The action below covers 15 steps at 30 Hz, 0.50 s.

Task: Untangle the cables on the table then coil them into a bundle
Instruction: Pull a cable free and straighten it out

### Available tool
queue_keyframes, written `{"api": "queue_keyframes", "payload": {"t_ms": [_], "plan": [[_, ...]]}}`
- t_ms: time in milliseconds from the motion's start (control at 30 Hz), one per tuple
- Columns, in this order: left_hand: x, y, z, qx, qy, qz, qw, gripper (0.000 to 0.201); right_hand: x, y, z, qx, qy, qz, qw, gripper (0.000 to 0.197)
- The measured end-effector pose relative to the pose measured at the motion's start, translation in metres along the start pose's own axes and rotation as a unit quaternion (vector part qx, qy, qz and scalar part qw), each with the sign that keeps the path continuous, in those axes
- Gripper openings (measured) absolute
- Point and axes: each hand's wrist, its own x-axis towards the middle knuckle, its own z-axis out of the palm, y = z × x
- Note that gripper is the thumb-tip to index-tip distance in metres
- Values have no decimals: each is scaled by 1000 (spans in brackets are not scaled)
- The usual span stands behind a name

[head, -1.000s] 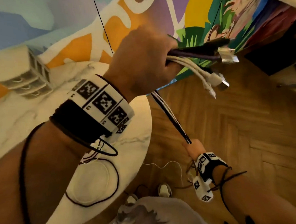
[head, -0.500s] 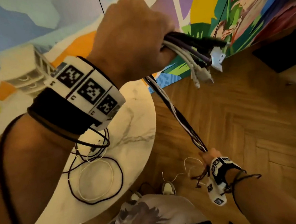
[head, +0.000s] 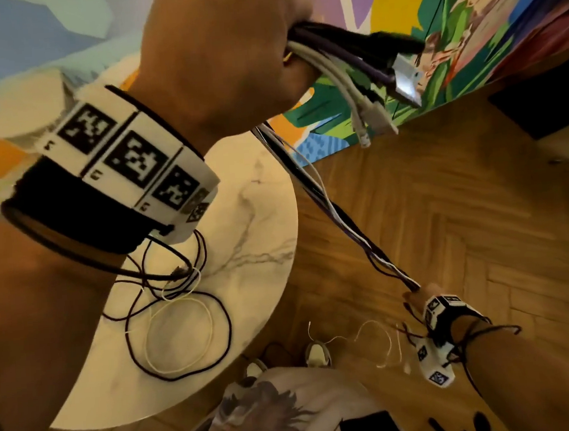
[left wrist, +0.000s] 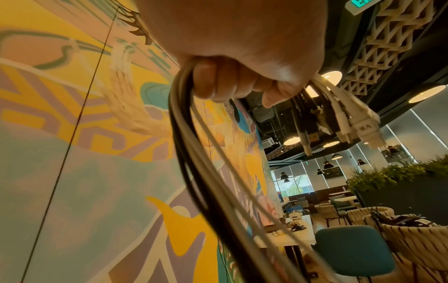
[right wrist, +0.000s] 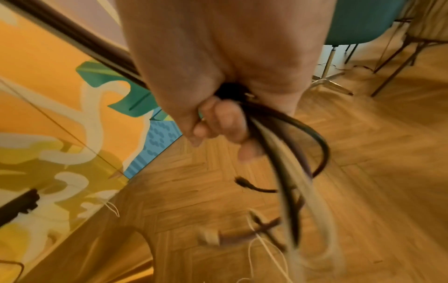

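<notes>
My left hand [head: 231,50] is raised high and grips a bunch of black, purple and white cables [head: 326,209]. Their plugs [head: 378,84] stick out past my fist to the right. In the left wrist view my curled fingers [left wrist: 225,84] hold the cables [left wrist: 194,153], with white connectors [left wrist: 358,126] beside them. The bunch runs taut down to my right hand [head: 420,296], low over the floor, which grips its lower part [right wrist: 286,153]. Loose ends [head: 382,339] dangle below it. A black and a white cable [head: 183,330] still lie looped on the table.
The round white marble table [head: 250,224] stands at the left, against a colourful mural wall [head: 465,34]. Wooden herringbone floor [head: 460,203] lies to the right. My shoes [head: 316,354] are below the table edge. A teal chair [left wrist: 354,249] stands farther off.
My left hand has risen higher with the plug ends. My right hand has slid down and to the right along the bunch, drawing it straighter.
</notes>
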Motion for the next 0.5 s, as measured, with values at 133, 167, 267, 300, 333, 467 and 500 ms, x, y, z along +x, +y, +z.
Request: {"api": "queue_keyframes", "payload": {"t_ms": [133,167,267,300,333,467,500], "plan": [[3,14,8,22,-14,43,999,50,-14,-21,-6,51,26,-17,998,34],[4,16,8,16,-17,54,998,51,-16,-28,-7,73,40,-36,996,32],[7,17,11,9,-19,55,998,51,-20,-45,-16,206,120,-89,967,24],[8,15,11,7,-17,45,999,50,-23,-52,-22,266,151,-105,946,20],[8,14,10,3,-13,34,999,48,-25,-58,-29,320,181,-112,923,18],[14,16,9,-13,16,18,1000,45,-32,-79,-50,440,251,-98,857,22],[14,18,10,-21,24,24,999,45,-31,-81,-51,442,244,-95,858,22]]}}
